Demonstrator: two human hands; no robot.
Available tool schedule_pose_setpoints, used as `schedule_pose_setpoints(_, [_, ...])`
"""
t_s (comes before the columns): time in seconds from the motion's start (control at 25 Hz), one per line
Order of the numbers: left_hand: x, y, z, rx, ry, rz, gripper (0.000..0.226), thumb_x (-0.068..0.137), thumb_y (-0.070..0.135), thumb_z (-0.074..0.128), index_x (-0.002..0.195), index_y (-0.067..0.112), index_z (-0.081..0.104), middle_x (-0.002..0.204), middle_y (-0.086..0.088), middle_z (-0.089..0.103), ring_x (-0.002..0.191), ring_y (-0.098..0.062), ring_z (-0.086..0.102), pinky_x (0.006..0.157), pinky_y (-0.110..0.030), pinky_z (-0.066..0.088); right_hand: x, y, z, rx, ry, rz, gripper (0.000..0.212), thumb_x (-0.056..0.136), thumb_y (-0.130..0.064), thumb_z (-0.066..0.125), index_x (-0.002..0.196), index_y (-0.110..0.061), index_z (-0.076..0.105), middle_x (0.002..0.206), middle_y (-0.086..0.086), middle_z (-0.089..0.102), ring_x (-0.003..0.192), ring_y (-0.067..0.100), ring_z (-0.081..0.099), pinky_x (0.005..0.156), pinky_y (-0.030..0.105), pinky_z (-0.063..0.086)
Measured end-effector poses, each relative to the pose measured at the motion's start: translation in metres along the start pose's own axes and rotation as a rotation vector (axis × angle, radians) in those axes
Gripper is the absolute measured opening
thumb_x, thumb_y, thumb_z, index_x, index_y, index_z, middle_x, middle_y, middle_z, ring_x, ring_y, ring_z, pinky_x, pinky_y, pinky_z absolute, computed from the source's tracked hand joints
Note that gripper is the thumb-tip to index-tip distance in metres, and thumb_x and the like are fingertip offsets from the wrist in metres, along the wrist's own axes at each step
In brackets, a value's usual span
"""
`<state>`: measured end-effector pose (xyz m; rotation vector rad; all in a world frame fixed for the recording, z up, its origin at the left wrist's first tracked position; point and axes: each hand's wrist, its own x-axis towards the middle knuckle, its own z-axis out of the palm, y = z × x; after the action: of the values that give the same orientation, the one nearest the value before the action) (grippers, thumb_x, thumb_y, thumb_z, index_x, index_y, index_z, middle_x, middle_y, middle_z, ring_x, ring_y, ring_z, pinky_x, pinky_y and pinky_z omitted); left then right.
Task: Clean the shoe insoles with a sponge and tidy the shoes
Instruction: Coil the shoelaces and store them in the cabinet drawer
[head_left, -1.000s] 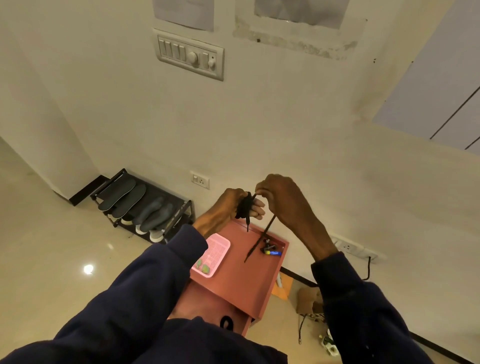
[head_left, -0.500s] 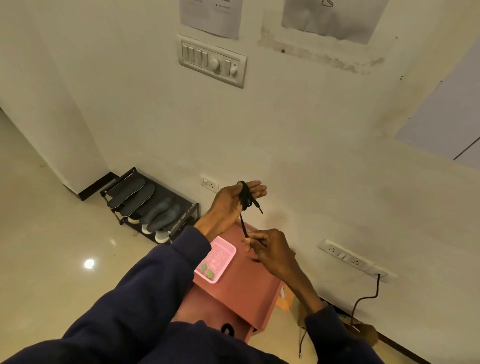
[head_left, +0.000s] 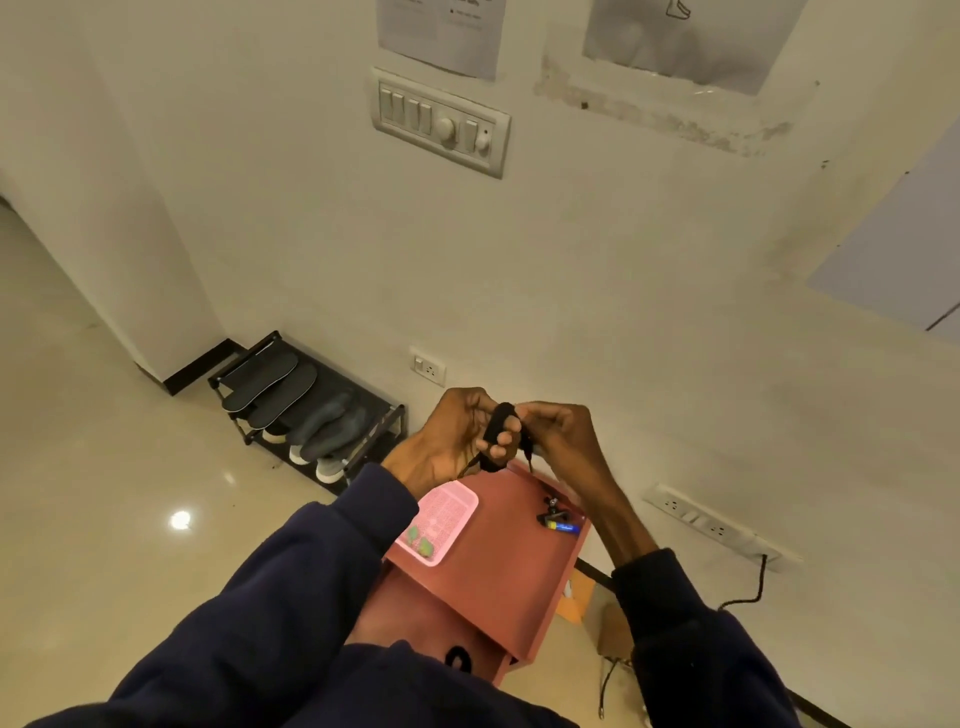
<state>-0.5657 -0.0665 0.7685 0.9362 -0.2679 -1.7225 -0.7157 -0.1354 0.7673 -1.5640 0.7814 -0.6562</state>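
Pale wall ahead, head view: switch panel (head_left: 441, 122) up top, paper sheets (head_left: 441, 36) above it, socket (head_left: 429, 367) low down. Glossy tile floor (head_left: 104, 519) at left.

Against wall at left, black shoe rack (head_left: 387, 415). Two dark insoles (head_left: 260, 382) flat on top tier, two grey insoles (head_left: 327, 421) beside them, light-soled shoes (head_left: 330, 470) on tier below.

Nearer, red worktop (head_left: 509, 571) below both hands. On its left part, pink tray (head_left: 447, 512) w/ small green bits (head_left: 420, 540) at near end; can't tell what. On right part, blue battery (head_left: 563, 527) touching small black clip-like item (head_left: 553, 512).

Both hands raised over worktop's far edge, close together, dark sleeves to wrists. Left hand (head_left: 452, 441): fingers curled, black shoelace (head_left: 500, 426) wound round them in a bundle. Right hand (head_left: 566, 441) just beside: thumb + fingertips pinching lace at bundle's right side, short lace end dangling below.

Power strip (head_left: 711, 525) on wall at right, black cord (head_left: 756, 587) hanging from it.
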Motion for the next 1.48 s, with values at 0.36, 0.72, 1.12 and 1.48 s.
schedule_pose_setpoints(0.36, [-0.007, -0.025, -0.025, -0.158, 0.047, -0.026, 0.033, 0.074, 0.020, 0.040, 0.064, -0.003, 0.061, 0.054, -0.009, 0.048, 0.040, -0.019, 0.046, 0.033, -0.017, 0.034, -0.028, 0.023, 0.028, 0.472, -0.048, 0.301, 0.020, 0.097, -0.006, 0.062, 0.109, 0.007, 0.071, 0.097, 0.022, 0.074, 0.094, 0.040, 0.074, 0.086, 0.042, 0.060])
schedule_pose_setpoints(0.72, [-0.020, -0.053, -0.020, 0.114, 0.197, 0.088, 0.039, 0.078, 0.023, 0.042, 0.058, -0.003, 0.063, 0.052, -0.015, 0.054, 0.047, -0.028, 0.053, 0.043, -0.026, 0.046, -0.048, 0.048, 0.045, 0.335, 0.087, 0.167, 0.015, 0.096, -0.007, 0.066, 0.098, 0.003, 0.077, 0.072, 0.016, 0.067, 0.061, 0.021, 0.060, 0.069, 0.037, 0.054])
schedule_pose_setpoints(1.12, [-0.042, -0.078, -0.106, 0.034, -0.036, 0.079, 0.026, 0.102, 0.026, 0.056, 0.103, 0.009, 0.076, 0.091, -0.004, 0.065, 0.086, -0.015, 0.062, 0.098, -0.036, 0.042, -0.052, 0.081, 0.070, -0.126, 0.091, -0.057, 0.026, 0.092, -0.003, 0.070, 0.104, -0.025, 0.078, 0.096, -0.012, 0.078, 0.093, 0.007, 0.072, 0.081, 0.022, 0.055])
schedule_pose_setpoints(1.48, [0.025, -0.161, -0.242, 0.397, 0.323, -0.214, 0.034, 0.091, 0.010, 0.074, 0.123, 0.000, 0.068, 0.115, -0.018, 0.075, 0.104, -0.032, 0.073, 0.081, -0.032, 0.062, -0.066, 0.242, 0.156, 0.004, 0.380, 0.534, 0.015, 0.098, -0.013, 0.066, 0.105, -0.020, 0.077, 0.086, -0.004, 0.078, 0.063, 0.002, 0.068, 0.059, 0.021, 0.053])
